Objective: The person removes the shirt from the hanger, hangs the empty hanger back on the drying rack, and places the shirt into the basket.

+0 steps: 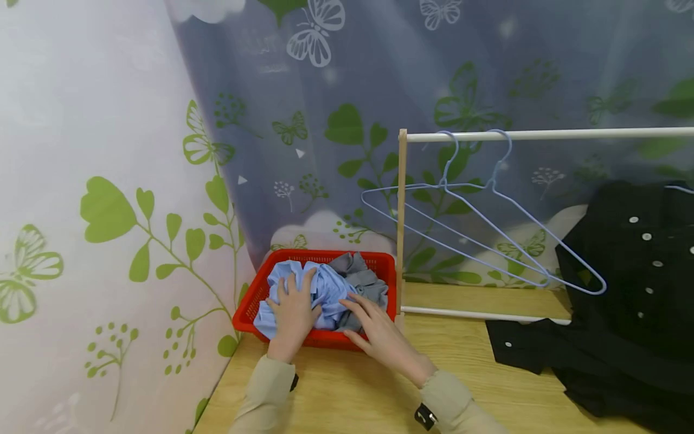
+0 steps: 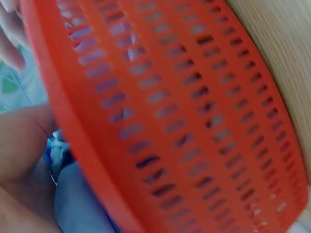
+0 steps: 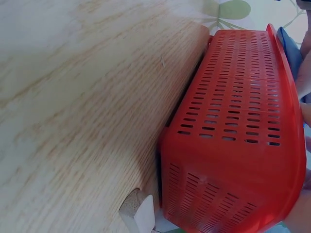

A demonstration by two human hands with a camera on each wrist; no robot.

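Note:
A light blue garment lies crumpled in a red plastic basket, with a grey garment bunched at its right. My left hand rests on the blue garment, fingers spread. Over the basket's front right part, my right hand has its fingers extended, tips at the edge of the blue cloth. In the left wrist view the slotted basket wall fills most of the picture, and only part of the left hand shows. The right wrist view shows the basket's outer side and the right fingers at its rim.
Right of the basket stands a rack with a wooden post and white rail. Two blue hangers hang from it. A black buttoned garment is at the right, its sleeve on the wooden table. A printed curtain hangs behind.

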